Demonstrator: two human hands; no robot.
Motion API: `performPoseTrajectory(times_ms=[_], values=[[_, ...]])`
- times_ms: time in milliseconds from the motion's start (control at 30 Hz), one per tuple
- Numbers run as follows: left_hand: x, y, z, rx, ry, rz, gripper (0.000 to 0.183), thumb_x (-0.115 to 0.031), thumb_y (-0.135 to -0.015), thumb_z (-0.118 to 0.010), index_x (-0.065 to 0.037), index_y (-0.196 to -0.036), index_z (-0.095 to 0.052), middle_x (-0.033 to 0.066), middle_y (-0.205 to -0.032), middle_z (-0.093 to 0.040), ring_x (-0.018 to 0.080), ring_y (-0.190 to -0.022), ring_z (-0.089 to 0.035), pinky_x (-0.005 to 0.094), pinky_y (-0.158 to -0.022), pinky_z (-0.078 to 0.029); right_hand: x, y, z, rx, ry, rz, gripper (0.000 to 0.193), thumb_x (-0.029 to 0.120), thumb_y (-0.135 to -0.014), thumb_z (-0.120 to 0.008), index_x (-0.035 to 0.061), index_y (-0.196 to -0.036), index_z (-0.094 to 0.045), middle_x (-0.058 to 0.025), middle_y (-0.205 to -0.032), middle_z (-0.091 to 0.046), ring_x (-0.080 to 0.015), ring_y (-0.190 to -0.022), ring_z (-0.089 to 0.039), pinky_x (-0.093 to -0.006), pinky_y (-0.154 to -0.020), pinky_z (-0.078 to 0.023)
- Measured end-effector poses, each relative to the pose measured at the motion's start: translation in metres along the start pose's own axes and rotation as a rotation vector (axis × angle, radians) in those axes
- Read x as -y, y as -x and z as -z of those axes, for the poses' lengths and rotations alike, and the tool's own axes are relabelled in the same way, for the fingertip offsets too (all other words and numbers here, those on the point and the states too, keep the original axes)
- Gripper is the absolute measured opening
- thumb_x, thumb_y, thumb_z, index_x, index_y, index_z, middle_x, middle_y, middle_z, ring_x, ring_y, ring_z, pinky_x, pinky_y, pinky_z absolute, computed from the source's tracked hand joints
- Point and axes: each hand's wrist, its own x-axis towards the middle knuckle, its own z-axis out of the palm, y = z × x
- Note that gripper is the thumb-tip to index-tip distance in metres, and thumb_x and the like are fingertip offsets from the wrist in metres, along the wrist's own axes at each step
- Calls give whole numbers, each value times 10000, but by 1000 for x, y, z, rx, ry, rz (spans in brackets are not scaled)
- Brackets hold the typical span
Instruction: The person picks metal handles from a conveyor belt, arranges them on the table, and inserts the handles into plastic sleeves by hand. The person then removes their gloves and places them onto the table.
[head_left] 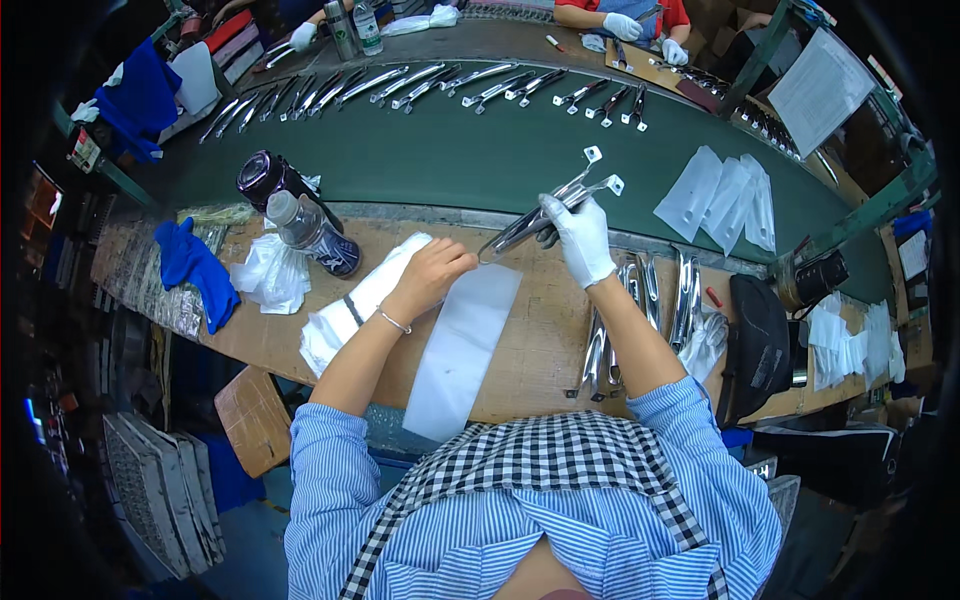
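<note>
My gloved right hand point(580, 238) grips a long, shiny metal part point(535, 215) with two prongs ending in small square tabs with holes. The part is tilted, its lower end pointing at my bare left hand point(432, 275). The fingers of that hand are pinched at the upper edge of a translucent plastic sleeve point(458, 350), which hangs over the table's near edge. The metal's tip is close to the sleeve's top; whether it is inside, I cannot tell. Under my left wrist lies a stack of white sleeves point(345, 322) with a dark band across it.
Similar metal parts lie by my right forearm point(687, 300) and in a row on the green belt point(400, 150). Filled sleeves point(722, 195) rest on the belt's right. Two bottles point(318, 238) stand at left, a black bag point(758, 345) at right. A co-worker's gloved hand point(622, 27) shows across.
</note>
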Motion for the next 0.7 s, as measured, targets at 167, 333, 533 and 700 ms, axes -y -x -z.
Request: performPoseTrajectory(times_ms=[167, 333, 533, 700], values=[[-4, -1, 7, -32, 61, 55, 103, -28, -781, -652, -56, -866, -601, 57, -845, -577, 239, -797, -563, 340, -681, -465, 2, 6, -6, 134, 53, -16, 214, 192, -896, -659, 2, -907, -562, -74, -730, -629, -117, -533, -585, -237, -454, -462], [-40, -24, 17, -159, 531, 216, 68, -14, -830, -635, -15, -871, -581, 73, -866, -596, 232, -788, -567, 324, -691, -468, -16, 5, -2, 287, 399, 16, 373, 365, -851, -673, 0, -914, -641, -71, -778, -639, -149, -718, -613, -297, -661, -491], [-53, -44, 59, 71, 526, 140, 74, -58, -844, -633, -19, -885, -585, 109, -822, -561, 271, -789, -555, 362, -695, -463, -3, 22, -8, 367, 306, 13, 406, 374, -854, -637, -13, -975, -655, -100, -858, -631, -171, -816, -574, -320, -768, -464], [-61, -92, 92, -145, 403, -44, 78, -38, -832, -630, -6, -873, -572, 125, -791, -534, 301, -751, -526, 366, -659, -438, -4, 44, -4, 537, -274, 71, 535, 338, -841, -639, 1, -1248, -562, -62, -1129, -614, -151, -1033, -548, -280, -956, -411]])
